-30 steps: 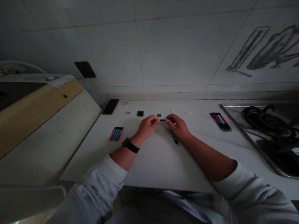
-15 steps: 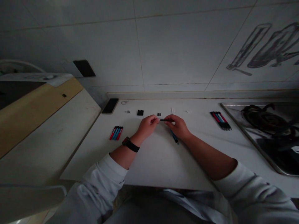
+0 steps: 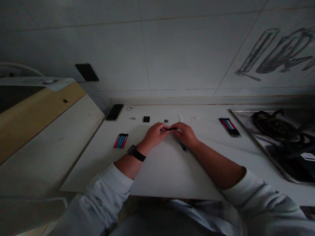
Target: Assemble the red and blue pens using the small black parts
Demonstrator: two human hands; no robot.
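My left hand and my right hand meet over the middle of the white countertop, fingertips pinched. Between them both grip a thin black pen part, mostly covered by the fingers. Under the right hand lies a blue pen piece with a dark tip, its upper end hidden. Just beyond the hands are a few small dark pieces and thin white sticks. A row of black grips lies farther left. Several red and blue pen barrels rest left of my left wrist.
Several assembled-looking pens lie at the right, near a metal-rimmed gas stove. Along the back are a phone, a ring, small springs and tiny white parts. A cabinet-like box borders the left side.
My hands have come closer together. The black piece, earlier reaching out from the right fingers toward the left, is now gripped by both and more covered. The view has shifted slightly.
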